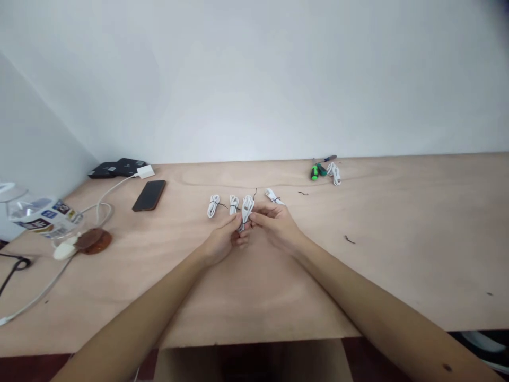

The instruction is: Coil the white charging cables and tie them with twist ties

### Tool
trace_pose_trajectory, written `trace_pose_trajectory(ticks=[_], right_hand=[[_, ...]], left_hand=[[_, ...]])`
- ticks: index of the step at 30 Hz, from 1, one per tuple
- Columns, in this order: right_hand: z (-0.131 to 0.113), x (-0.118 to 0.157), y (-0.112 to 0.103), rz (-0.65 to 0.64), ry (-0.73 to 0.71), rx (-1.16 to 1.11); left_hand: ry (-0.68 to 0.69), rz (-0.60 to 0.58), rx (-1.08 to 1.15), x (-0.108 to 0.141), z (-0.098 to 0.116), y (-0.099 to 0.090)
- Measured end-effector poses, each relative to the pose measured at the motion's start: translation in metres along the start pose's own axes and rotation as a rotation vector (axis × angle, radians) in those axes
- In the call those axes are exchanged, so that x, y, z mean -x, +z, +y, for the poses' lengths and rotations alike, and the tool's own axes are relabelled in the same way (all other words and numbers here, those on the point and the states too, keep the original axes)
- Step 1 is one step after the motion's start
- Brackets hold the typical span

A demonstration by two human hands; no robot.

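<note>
Between my two hands, a coiled white cable (247, 204) is held up above the table, with a dark tie around its lower part. My left hand (223, 237) pinches it from the left side. From the right, my right hand (277, 220) has thumb and fingers closed at the cable and its tie. Just beyond lie two more coiled white cables, one at the left (213, 206) and one closer to my fingers (233, 203), each bound with a dark tie. Behind my right hand lies another white cable bundle (272, 195), partly hidden.
Loose black twist ties (303, 193) lie to the right. Screwdrivers (315, 172) and another coiled cable (334, 174) rest near the wall. Leftward are a phone (149, 196), black boxes (129, 166), a white adapter (145, 171) with its cord, and a clear plastic bottle (45, 215).
</note>
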State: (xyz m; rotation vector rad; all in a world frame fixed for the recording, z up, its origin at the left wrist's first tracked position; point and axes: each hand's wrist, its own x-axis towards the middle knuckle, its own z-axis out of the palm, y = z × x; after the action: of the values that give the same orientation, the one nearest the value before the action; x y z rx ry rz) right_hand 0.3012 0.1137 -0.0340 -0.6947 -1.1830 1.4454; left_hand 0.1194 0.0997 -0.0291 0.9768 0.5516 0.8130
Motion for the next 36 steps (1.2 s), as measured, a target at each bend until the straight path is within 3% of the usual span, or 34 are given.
trace_pose_trajectory(ticks=[4,8,11,15,19,25,28,31,36], right_hand=[[0.000,-0.001,-0.003,0.013,-0.087,0.131],[-0.002,-0.002,-0.009,0.074,-0.322,0.435],[-0.005,-0.001,-0.012,0.085,-0.483,0.643],[-0.005,0.003,-0.007,0.086,-0.586,0.741],[-0.002,0.006,0.007,0.177,-0.463,0.615],[0.001,0.007,0.022,0.260,-0.236,0.182],[0.001,0.007,0.026,0.296,-0.055,-0.081],[0.002,0.006,0.026,0.277,0.090,-0.277],[0.004,0.002,0.018,0.222,0.122,-0.292]], left_hand=[[-0.030,0.042,0.091,-0.003,-0.002,0.000],[-0.044,0.060,0.070,-0.005,-0.005,0.000],[0.020,0.061,-0.032,-0.006,-0.010,0.002],[0.173,0.112,-0.231,-0.009,-0.015,0.003],[0.274,0.194,-0.395,-0.010,-0.014,0.005],[0.436,0.300,-0.723,-0.009,-0.007,0.006],[0.523,0.325,-0.826,-0.011,-0.006,0.004],[0.563,0.366,-0.921,-0.012,-0.006,0.001],[0.565,0.383,-0.973,-0.013,-0.008,-0.007]])
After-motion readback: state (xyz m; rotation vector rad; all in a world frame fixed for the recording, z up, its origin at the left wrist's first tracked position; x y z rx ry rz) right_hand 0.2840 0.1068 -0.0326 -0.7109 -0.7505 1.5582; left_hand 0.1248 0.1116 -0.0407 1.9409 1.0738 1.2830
